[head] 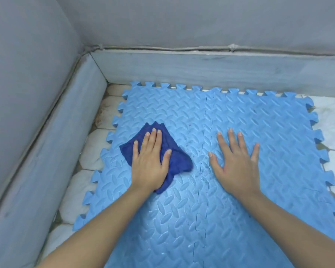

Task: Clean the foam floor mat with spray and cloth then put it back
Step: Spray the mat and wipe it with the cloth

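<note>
A light blue foam floor mat (259, 132) of interlocking tiles with toothed edges lies flat on the floor in a room corner. A seam runs down its middle. My left hand (150, 161) presses flat on a dark blue cloth (179, 159) spread on the left tile. My right hand (235, 161) rests palm down with fingers spread on the right tile, holding nothing. Wet patches and a few dark specks show on the mat near the seam. No spray bottle is in view.
Pale floor tiles (97, 151) show along the mat's left side and at the right (333, 122). A grey skirting ledge (201, 68) and grey walls close off the back and left, with a cable running along the top of the ledge.
</note>
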